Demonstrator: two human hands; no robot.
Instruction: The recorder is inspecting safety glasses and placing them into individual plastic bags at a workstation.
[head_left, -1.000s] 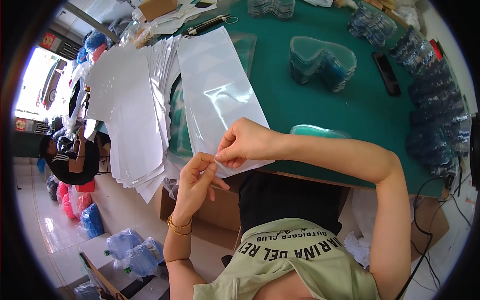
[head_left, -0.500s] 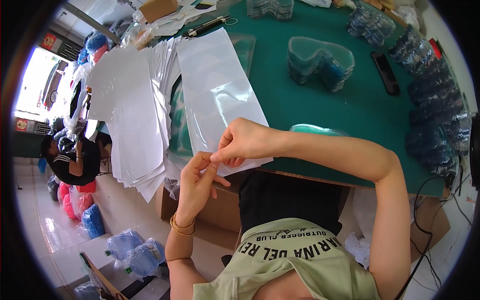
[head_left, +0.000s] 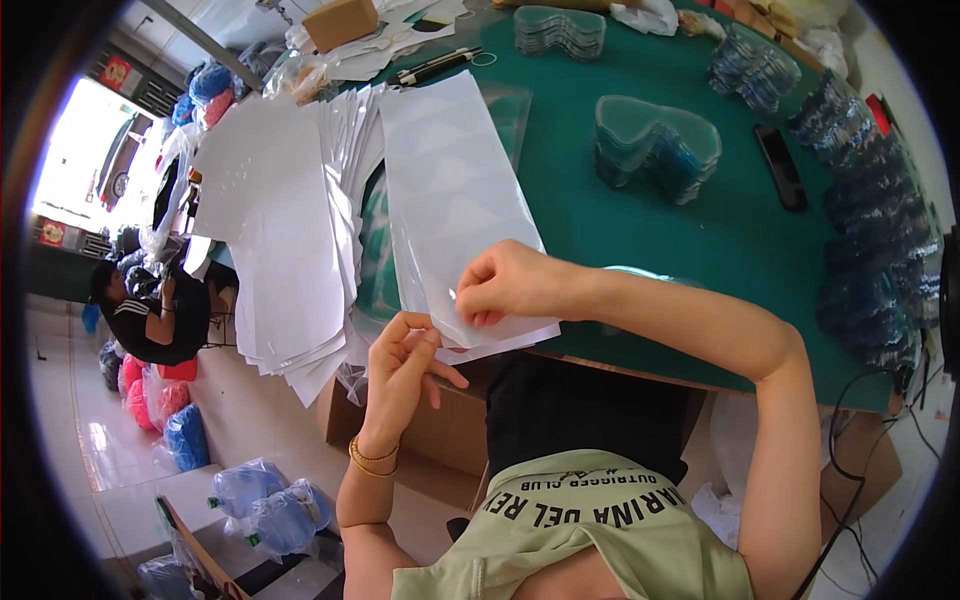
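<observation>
The green surface is the biggest thing in view, w/ a person in a light green shirt seated or standing at its near edge (can't tell which). On the left side there's a pile of white paper, its edges uneven. Just beside it, in front of the person, lies the glossy white sheet, mostly flat, near end close to the surface's edge. To its right, apart, stands a stack of clear goggle-shaped pieces.

The hands are near each other but not touching. Left hand has thumb & forefinger pinched on the near left corner of the sheet. Right hand is curled over the sheet's near part; can't tell if it grips smth., as the fingertips are partly hidden. Smallest, at far right, is a dark phone.

The sheet is prob. very light, thin & bendy, slippery on the shiny face, and may crease easily. Best hold: a corner or edge, btwn thumb & forefinger.

Re: writing, the shirt carries dark capital letters, upside down here. No label is legible on the sheet.
</observation>
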